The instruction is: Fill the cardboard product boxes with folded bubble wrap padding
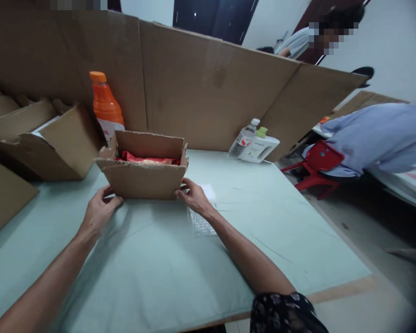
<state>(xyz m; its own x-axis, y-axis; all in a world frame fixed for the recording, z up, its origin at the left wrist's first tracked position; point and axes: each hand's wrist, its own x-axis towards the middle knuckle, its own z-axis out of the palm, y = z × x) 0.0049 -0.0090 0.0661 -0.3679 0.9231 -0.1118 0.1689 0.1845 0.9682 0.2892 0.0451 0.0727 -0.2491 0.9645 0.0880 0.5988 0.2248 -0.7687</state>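
In the head view, an open-topped cardboard box (147, 181) stands upright on the pale green tabletop (166, 277). Red packaging (142, 157) shows inside it, though its kind is unclear. My left hand (102, 208) grips the box's lower left corner, thumb at the front and fingers partly hidden behind the edge. At the lower right corner, my right hand (193, 196) holds the box between thumb and fingers. Partly beneath my right wrist lies a sheet of bubble wrap (203, 222). An orange bottle (107, 104) rises just behind the box's left end.
More open cardboard boxes (72, 143) fill the left side. A tall cardboard screen (201, 88) borders the back. Near it on the right stand a clear bottle (244, 138) and a white jug (260, 149). Beyond the table are a red chair (322, 159) and two people.
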